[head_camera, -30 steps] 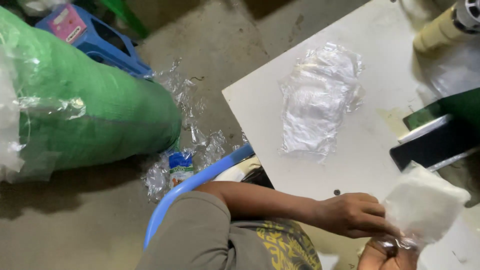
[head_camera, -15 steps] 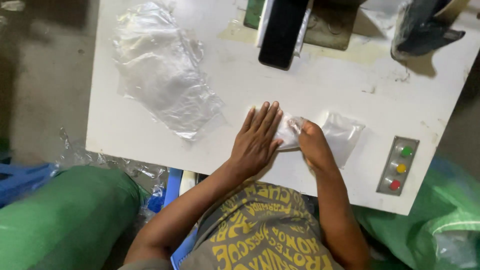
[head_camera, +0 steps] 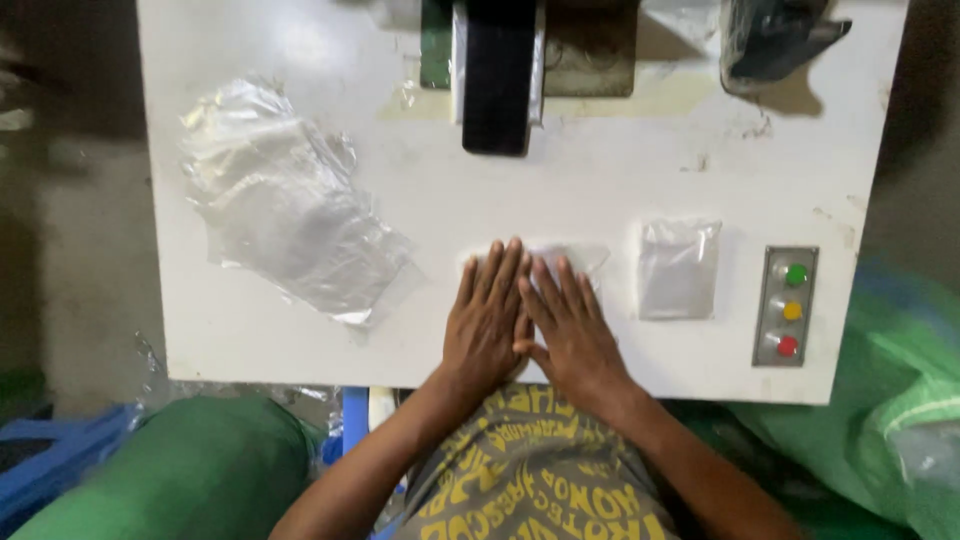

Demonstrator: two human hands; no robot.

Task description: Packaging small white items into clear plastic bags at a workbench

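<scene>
Both hands lie flat, side by side, palms down on the white table [head_camera: 300, 340]. My left hand [head_camera: 487, 315] and right hand [head_camera: 570, 325] have fingers spread and straight, thumbs touching; neither grips anything. They press on a small clear packet [head_camera: 575, 257], mostly hidden under the fingers, with only its far edge showing.

Just right of my right hand, apart from it, a second small packet [head_camera: 678, 268] lies flat. Beyond that sits a grey button panel [head_camera: 786, 305] with green, yellow and red buttons, close to the table's right edge. Well to the left a loose heap of clear plastic bags [head_camera: 285, 225] spreads toward the left edge. At the far side a black machine head [head_camera: 497, 75] hangs over the top.

Half a second ago my left hand covered the packet while my right pinched it at the side, next to the other packet; now both hands are flattened together and the second packet lies clear on its own.

Open tabletop lies between the hands and the machine head. The near edge runs at my wrists. Green sacks [head_camera: 190, 465] crowd the concrete floor [head_camera: 90, 250] on both sides.
</scene>
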